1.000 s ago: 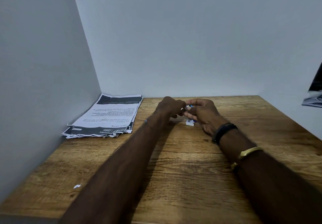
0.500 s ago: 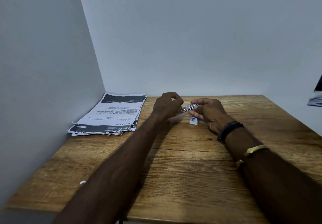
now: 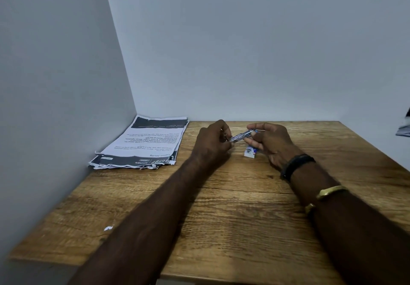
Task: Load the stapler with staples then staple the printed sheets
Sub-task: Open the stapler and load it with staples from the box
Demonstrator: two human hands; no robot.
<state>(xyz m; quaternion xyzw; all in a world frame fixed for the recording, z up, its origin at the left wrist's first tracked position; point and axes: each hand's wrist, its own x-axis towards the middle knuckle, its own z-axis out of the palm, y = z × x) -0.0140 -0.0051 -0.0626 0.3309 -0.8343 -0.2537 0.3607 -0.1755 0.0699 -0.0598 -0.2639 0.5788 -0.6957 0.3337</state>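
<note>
Stapler (image 3: 241,136): a small, slim, silver-metal unit with a blue tip at its right end. It is held clear of the wooden desk (image 3: 233,218), above the far centre of the surface, between both hands.

Hold: the left hand (image 3: 210,145) has its fingers (image 3: 224,142) closed around the stapler's lower left end. The right hand (image 3: 269,142) pinches the upper right end between thumb and fingers (image 3: 253,141). Both hands grip the same object.

Orientation: the long axis runs from lower left to upper right, spanning the gap between the 2 hands. Neither hand is nearer; each carries 1 end.

Supplies: a small white-and-blue box (image 3: 250,152), judged to contain staples, rests on the desk directly below the right hand's fingers, so the right hand is the closer one for picking up staples. The stack of printed white sheets with dark header bands (image 3: 144,145) lies well apart, at the far left corner against the wall.

Status: whether the magazine is open or already loaded cannot be determined; the detail is too small. Loading is judged to be in progress. The sheets are not yet stapled.
</note>
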